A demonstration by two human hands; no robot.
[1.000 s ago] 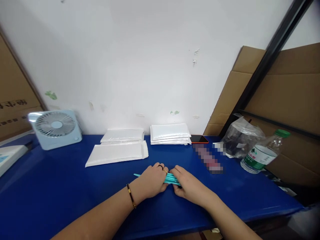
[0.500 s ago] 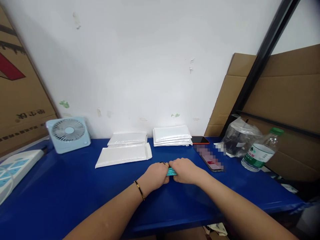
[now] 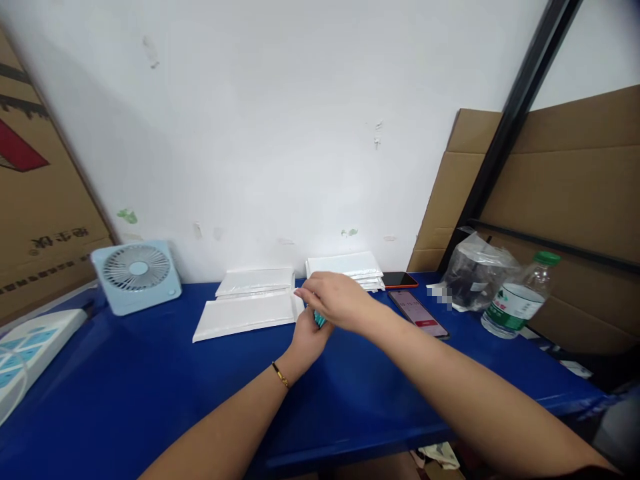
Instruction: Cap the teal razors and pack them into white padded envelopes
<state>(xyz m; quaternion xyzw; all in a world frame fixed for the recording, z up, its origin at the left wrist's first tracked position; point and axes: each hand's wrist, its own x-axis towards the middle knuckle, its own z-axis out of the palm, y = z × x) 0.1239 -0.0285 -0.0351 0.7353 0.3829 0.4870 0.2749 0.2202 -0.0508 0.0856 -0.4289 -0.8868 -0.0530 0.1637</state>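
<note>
- We are seeing a turquoise bundle [image 3: 319,320] between the two hands, near the middle of the scene; it is showing as a small patch, bright, with narrow lighter and darker lines.
- The left hand [image 3: 307,340] is clamping the bundle in its curled fingers, and a thin bracelet [image 3: 281,375] is circling the wrist.
- The right hand [image 3: 343,299] is lying across the top, fingers close together and pointing left; we cannot tell whether they are pinching the bundle.
- Both hands are hiding most of the bundle, ends included, so we are not making out its full shape or whether it is touching the blue table [image 3: 175,393].
- The right hand is also covering part of a white envelope stack [image 3: 345,264] on the far side; two flat white envelopes [image 3: 245,316] are lying to its left.
- Farther right, a lit phone [image 3: 419,313] is showing digits too blurred for us to read, and a pixelated patch is masking something white beside a clear plastic bag [image 3: 475,273].
- On the left, the picture's edge is cutting off a power strip [image 3: 37,350] and a printed carton [image 3: 45,187].
</note>
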